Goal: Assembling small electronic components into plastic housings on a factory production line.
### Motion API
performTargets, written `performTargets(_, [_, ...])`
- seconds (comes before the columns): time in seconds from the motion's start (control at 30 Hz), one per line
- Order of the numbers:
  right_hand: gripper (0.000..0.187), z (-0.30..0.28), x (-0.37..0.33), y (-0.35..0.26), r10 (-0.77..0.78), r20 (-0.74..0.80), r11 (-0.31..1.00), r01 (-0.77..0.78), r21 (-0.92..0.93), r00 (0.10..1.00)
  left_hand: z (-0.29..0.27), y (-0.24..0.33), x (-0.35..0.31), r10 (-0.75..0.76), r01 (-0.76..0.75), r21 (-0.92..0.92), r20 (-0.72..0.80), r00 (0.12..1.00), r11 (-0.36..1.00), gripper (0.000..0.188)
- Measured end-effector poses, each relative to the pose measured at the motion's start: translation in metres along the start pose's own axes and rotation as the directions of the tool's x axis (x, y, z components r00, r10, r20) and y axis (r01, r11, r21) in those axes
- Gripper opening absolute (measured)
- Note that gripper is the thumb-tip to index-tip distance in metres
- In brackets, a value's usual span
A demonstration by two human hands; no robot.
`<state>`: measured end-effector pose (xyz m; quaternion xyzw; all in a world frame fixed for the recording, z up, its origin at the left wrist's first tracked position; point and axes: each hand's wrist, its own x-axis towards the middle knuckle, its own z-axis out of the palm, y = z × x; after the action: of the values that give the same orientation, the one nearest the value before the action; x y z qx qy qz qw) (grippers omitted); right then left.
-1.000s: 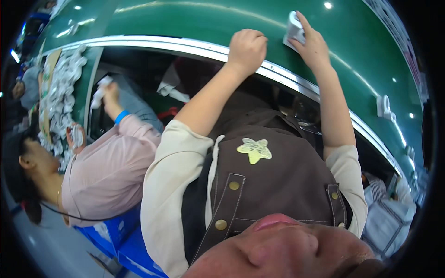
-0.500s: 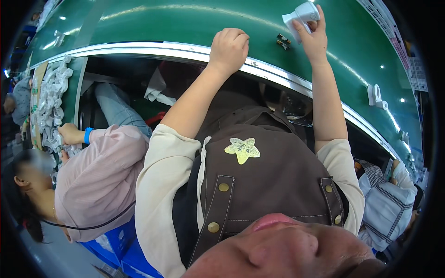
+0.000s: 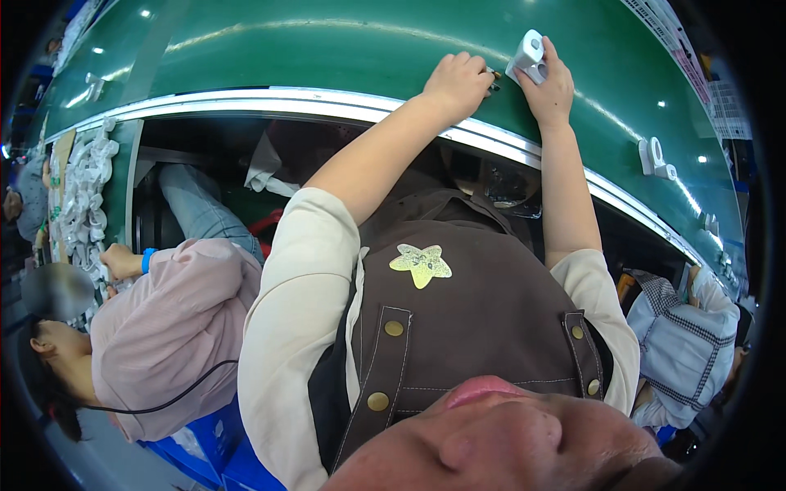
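Observation:
My right hand [image 3: 552, 92] is closed around a white plastic housing [image 3: 526, 54] with a rounded end, held over the green work surface [image 3: 344, 57]. Just left of it, my left hand [image 3: 460, 85] has its fingers curled round a small dark part [image 3: 494, 78] with coppery bits. Only the outer end of that part shows past the fingertips; whether it still rests on the surface I cannot tell. The two hands are close together but apart.
A similar white plastic piece [image 3: 655, 159] lies farther right. The metal edge rail [image 3: 327, 101] runs along the near side. At left, a person in a pink top [image 3: 168, 331] works beside a heap of white parts [image 3: 86, 188]; another person [image 3: 688, 331] sits at right.
My left hand has moved right from the rail to the small dark part and closed on it. My right hand has lowered and turned the white housing.

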<state>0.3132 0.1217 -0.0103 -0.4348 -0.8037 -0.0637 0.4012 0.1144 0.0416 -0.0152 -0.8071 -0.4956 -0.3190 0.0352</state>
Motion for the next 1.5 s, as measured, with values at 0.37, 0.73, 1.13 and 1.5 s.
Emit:
performTargets(0.37, [0.074, -0.003, 0.000, 0.004, 0.134, 0.027, 0.991, -0.134, 0.024, 0.991, 0.025, -0.007, 0.025, 0.061, -0.065, 0.064, 0.065, 0.996, 0.996, 0.014])
performTargets(0.73, [0.070, -0.010, -0.001, 0.006, 0.284, 0.062, 0.958, -0.281, -0.055, 0.957, 0.006, 0.009, 0.018, -0.212, 0.223, -0.283, 0.067, 0.975, 0.933, 0.013])
performTargets(1.13, [0.074, -0.009, -0.005, 0.038, 0.285, 0.030, 0.958, -0.283, -0.046, 0.958, -0.076, -0.097, -0.064, -0.634, 0.480, -0.435, -0.350, 0.689, 0.762, 0.020])
performTargets(1.5, [0.069, -0.035, -0.006, -0.021, 0.247, -0.250, 0.965, -0.214, 0.151, 0.936, -0.082, -0.087, -0.084, -0.442, 0.450, 0.135, -0.085, 0.893, 0.883, 0.015])
